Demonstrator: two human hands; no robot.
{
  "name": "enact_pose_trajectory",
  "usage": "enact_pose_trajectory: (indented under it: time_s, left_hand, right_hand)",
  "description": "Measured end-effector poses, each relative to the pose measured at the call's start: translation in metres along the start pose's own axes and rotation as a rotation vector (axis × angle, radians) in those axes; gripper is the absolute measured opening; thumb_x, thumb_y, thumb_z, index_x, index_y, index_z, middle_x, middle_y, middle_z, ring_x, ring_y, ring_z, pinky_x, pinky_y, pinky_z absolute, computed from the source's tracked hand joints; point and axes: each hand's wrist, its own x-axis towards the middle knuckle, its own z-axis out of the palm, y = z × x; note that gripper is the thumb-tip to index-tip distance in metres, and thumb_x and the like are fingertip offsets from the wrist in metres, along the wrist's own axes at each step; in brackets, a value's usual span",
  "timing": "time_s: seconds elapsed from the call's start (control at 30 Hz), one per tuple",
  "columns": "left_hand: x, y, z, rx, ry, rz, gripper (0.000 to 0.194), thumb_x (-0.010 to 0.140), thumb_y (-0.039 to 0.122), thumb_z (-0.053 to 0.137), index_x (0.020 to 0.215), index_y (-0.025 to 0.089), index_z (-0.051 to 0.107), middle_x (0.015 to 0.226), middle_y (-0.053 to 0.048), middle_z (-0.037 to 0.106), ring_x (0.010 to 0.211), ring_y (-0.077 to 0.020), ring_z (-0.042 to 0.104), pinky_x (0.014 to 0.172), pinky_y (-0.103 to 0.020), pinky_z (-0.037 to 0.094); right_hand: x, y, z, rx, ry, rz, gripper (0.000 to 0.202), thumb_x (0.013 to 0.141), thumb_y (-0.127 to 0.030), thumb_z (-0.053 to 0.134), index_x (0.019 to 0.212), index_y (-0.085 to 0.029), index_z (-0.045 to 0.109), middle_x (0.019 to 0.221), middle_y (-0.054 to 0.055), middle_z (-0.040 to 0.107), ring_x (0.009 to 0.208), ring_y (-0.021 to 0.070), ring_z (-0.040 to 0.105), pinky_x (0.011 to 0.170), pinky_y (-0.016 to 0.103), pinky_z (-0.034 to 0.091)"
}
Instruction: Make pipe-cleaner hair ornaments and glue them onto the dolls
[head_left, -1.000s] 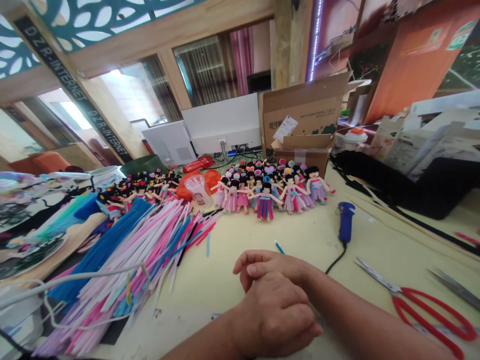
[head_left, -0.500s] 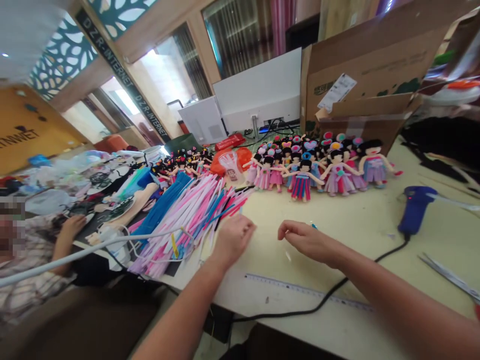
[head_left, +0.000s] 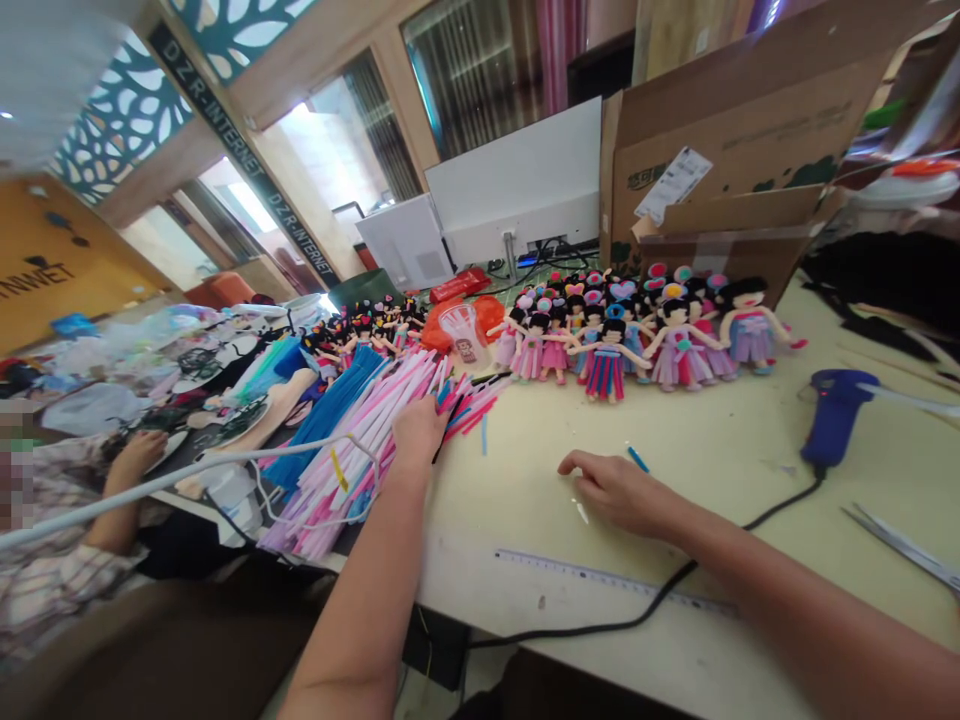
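At the right edge of the pile of pink, white and blue fuzzy stems (head_left: 367,430) is my left hand (head_left: 420,432); its fingertips are at the stems, and what they hold, if anything, is hidden. My right hand (head_left: 611,488) rests over the pale yellow table mat (head_left: 517,500), fingers loosely bent, with nothing seen in it. Just beyond its wrist lies a short blue piece (head_left: 638,459). Small dolls with black hair and colourful skirts (head_left: 606,365) stand in a group behind both hands.
A blue glue gun (head_left: 831,420) and scissors (head_left: 900,545) lie at the right. Its black cable (head_left: 652,600) crosses near a ruler (head_left: 585,575). A cardboard box (head_left: 735,130) stands behind. At the left, another person's hand (head_left: 141,452) works; a white cable (head_left: 150,487) crosses the foreground.
My left hand has moved left and forward to the stems. My right hand has shifted only slightly. A thin blue strip now shows on the mat near the stems.
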Motion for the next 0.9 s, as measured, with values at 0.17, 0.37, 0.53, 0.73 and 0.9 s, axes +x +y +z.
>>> enact_pose_trajectory:
  time_s: [0.17, 0.37, 0.53, 0.73, 0.9]
  left_hand:
    - [0.005, -0.009, -0.004, 0.036, -0.029, -0.090, 0.025, 0.086, 0.032, 0.045, 0.088, 0.020, 0.067, 0.089, -0.011, 0.070, 0.085, -0.0256, 0.065, 0.070, -0.032, 0.044]
    - [-0.013, -0.001, -0.009, -0.068, 0.111, 0.023, 0.028, 0.085, 0.040, 0.051, 0.100, 0.021, 0.064, 0.103, -0.009, 0.066, 0.091, -0.0220, 0.062, 0.076, -0.030, 0.044]
    - [-0.028, 0.029, 0.000, 0.027, -0.037, 0.243, 0.023, 0.086, 0.033, 0.049, 0.090, 0.022, 0.068, 0.098, -0.008, 0.069, 0.096, -0.0245, 0.061, 0.082, -0.035, 0.042]
    - [-0.025, 0.035, 0.002, 0.146, -0.123, 0.172, 0.024, 0.085, 0.025, 0.046, 0.093, 0.017, 0.067, 0.098, -0.014, 0.070, 0.097, -0.0289, 0.063, 0.081, -0.039, 0.043]
    - [-0.026, 0.025, -0.006, -0.049, -0.088, 0.083, 0.024, 0.089, 0.025, 0.041, 0.094, 0.018, 0.063, 0.087, -0.010, 0.071, 0.084, -0.0238, 0.066, 0.074, -0.033, 0.044]
  right_hand:
    - [0.001, 0.002, 0.002, 0.022, 0.028, -0.007, 0.034, 0.084, -0.017, 0.037, 0.107, -0.020, 0.062, 0.098, 0.009, 0.070, 0.088, 0.0207, 0.063, 0.076, 0.029, 0.041]
    - [0.001, 0.001, 0.001, 0.011, 0.008, 0.000, 0.035, 0.084, -0.017, 0.037, 0.108, -0.020, 0.062, 0.099, 0.008, 0.070, 0.088, 0.0203, 0.063, 0.078, 0.029, 0.041]
    - [0.001, 0.002, 0.001, 0.015, 0.022, 0.003, 0.034, 0.083, -0.017, 0.039, 0.106, -0.021, 0.063, 0.098, 0.007, 0.070, 0.089, 0.0195, 0.062, 0.077, 0.028, 0.041]
    - [0.000, -0.001, -0.002, 0.000, 0.004, -0.014, 0.033, 0.084, -0.017, 0.039, 0.106, -0.020, 0.064, 0.094, 0.008, 0.070, 0.084, 0.0203, 0.063, 0.074, 0.029, 0.040]
    - [0.000, -0.001, 0.000, 0.032, 0.026, -0.028, 0.032, 0.083, -0.015, 0.039, 0.102, -0.020, 0.064, 0.091, 0.007, 0.070, 0.084, 0.0204, 0.062, 0.073, 0.030, 0.041]
